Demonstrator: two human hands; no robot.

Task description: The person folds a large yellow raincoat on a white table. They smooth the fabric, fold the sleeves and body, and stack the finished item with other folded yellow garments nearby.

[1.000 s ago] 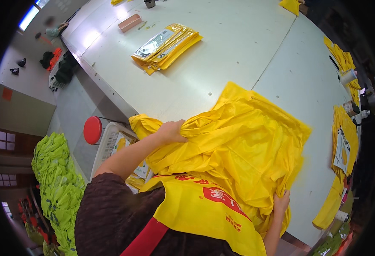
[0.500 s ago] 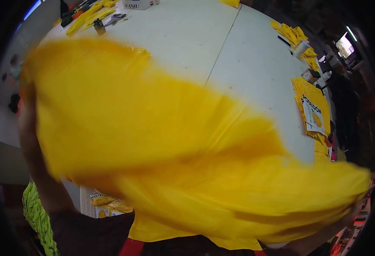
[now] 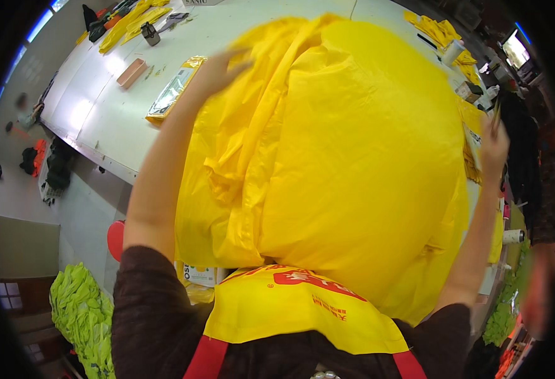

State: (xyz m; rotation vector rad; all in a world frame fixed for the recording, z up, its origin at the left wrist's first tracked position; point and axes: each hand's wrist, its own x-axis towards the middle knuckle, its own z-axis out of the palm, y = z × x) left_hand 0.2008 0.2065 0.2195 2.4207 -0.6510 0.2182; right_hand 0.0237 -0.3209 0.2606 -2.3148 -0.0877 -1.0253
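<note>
A: What is nearest?
B: A yellow cloth apron with red print and red straps [image 3: 302, 316], worn by the person. Just beyond it is a large sheet of thin, glossy yellow fabric [image 3: 366, 164].
A: How does the fabric look?
B: It covers the near part of the tabletop, puffed and smooth on the right, gathered on the left into a thick, creased ridge running from near to far. Its far right edge is blurred.
A: And the hands?
B: The right hand [image 3: 495, 145] is up just right of the fabric; it is blurred, and I cannot tell whether it grips anything. The left hand [image 3: 222, 72] is at the fabric's far left edge, fingers spread and released.
A: The surface?
B: A smooth, pale tabletop [image 3: 116, 129] with glare on the left. There, going farther away: a flat yellow packet with a clear plastic front [image 3: 173, 90], an oblong pink tray [image 3: 132, 74], a small dark container [image 3: 150, 34]. On the far right, a small dark box [image 3: 470, 91], a white cylinder [image 3: 452, 52] and crumpled yellow cloth [image 3: 436, 28].
A: And the room?
B: Near left, a crumpled lime-green heap [image 3: 83, 319]; then a round red stool seat [image 3: 115, 240] and grey floor [image 3: 88, 208]. Far left, a blurred person [image 3: 26, 114] and bright window panes [image 3: 40, 25].
</note>
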